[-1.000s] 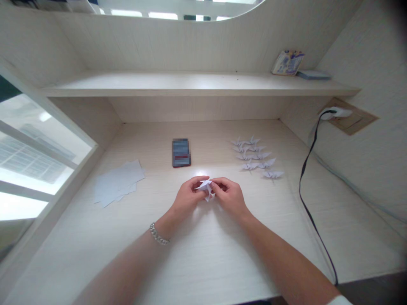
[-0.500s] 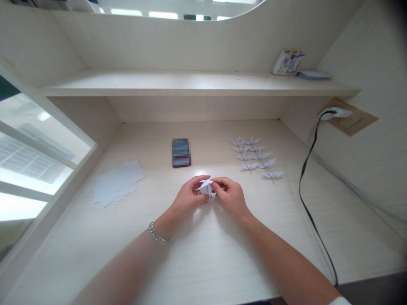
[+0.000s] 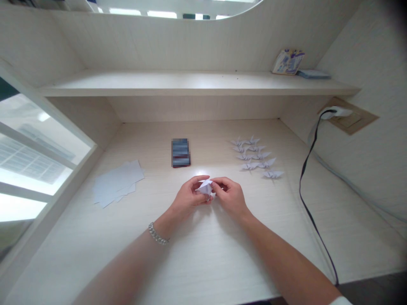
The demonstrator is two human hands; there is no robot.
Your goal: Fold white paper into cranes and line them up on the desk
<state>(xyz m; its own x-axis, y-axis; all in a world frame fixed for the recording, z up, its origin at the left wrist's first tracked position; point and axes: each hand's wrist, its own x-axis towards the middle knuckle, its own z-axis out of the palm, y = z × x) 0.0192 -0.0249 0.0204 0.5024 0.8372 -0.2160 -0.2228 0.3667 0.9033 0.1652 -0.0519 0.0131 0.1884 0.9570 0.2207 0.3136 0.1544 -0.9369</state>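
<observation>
A small, partly folded piece of white paper (image 3: 205, 188) is held just above the desk (image 3: 203, 254) at its middle. My left hand (image 3: 188, 198) pinches its left side, with a silver bracelet (image 3: 157, 234) on that wrist. From the right, my right hand (image 3: 230, 195) pinches the same paper, fingers curled round it. Much of the paper is hidden between the fingers.
Several folded paper cranes (image 3: 256, 156) lie in rows at the right rear of the desk. A stack of flat white sheets (image 3: 117, 183) lies to the left. A dark phone (image 3: 181, 153) rests behind the hands. A black cable (image 3: 310, 169) runs from a wall plug (image 3: 337, 112) down over the desk's front edge. A shelf (image 3: 197, 82) carries a small packet (image 3: 288, 62).
The folded paper has turned slightly between my fingers and both hands have shifted a little; nothing else has moved.
</observation>
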